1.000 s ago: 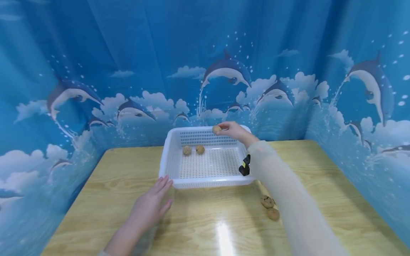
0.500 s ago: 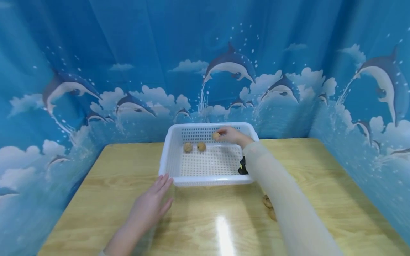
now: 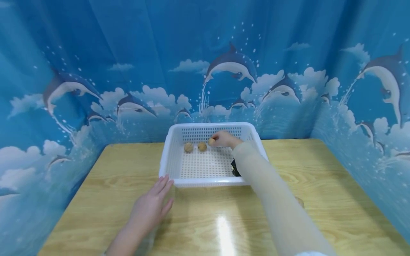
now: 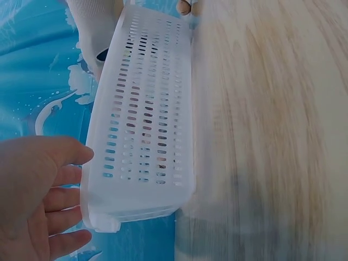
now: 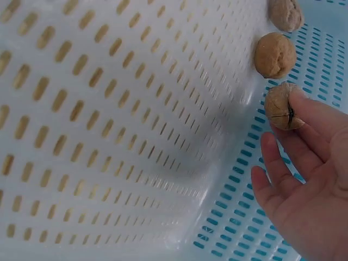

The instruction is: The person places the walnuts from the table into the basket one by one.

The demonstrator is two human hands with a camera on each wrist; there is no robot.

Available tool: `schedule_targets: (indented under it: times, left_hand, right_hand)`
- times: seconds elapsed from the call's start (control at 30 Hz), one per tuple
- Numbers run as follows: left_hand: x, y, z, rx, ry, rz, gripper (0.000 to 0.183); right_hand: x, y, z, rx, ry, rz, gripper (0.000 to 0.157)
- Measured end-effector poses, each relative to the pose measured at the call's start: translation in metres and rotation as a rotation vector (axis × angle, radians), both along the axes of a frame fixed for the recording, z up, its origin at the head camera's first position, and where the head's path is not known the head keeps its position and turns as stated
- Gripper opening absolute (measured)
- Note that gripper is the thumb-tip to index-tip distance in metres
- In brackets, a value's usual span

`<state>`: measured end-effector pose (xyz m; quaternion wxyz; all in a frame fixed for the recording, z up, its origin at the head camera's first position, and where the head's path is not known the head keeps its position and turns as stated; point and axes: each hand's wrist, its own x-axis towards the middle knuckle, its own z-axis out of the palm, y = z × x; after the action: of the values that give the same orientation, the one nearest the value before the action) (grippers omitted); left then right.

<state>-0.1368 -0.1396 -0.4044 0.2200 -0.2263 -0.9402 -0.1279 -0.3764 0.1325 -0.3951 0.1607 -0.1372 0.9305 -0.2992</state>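
Note:
Inside the white perforated basket, my right hand pinches a walnut between thumb and fingers, close to the back wall; a dark crack runs across its shell. Two more walnuts lie in a row to its left: one walnut just beside it and another walnut farther left. My left hand rests its fingertips at the basket's front left corner, its fingers fairly straight. In the left wrist view those fingers sit against the basket's rim.
The basket stands on a light wooden table. A walnut shows past the right forearm, which hides part of the table there. Behind the table hangs a blue curtain with printed dolphins.
My right hand has lowered the walnut from the basket's back rim into it and moved left, beside the other two. The left hand stays at the corner.

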Motion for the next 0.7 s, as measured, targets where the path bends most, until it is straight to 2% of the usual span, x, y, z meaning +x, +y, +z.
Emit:
schedule_targets:
  times: [0.27,0.47,0.57,0.7]
  left_hand:
    - [0.007,0.004,0.004,-0.02,0.068,0.006,0.053]
    - [0.007,0.004,0.003,-0.003,0.054,0.017,0.053]
    - [0.005,0.002,0.001,-0.006,0.051,0.012,0.053]
    - [0.003,0.0,0.001,-0.015,0.033,0.015,0.053]
  right_hand:
    - [0.002,-0.014,0.0,0.137,-0.011,0.041,0.037]
    - [0.006,-0.013,0.006,0.122,-0.007,-0.012,0.039]
    - [0.011,-0.003,0.015,0.098,-0.003,-0.006,0.039]
    - [0.014,0.013,0.039,0.087,0.034,0.043,0.041]
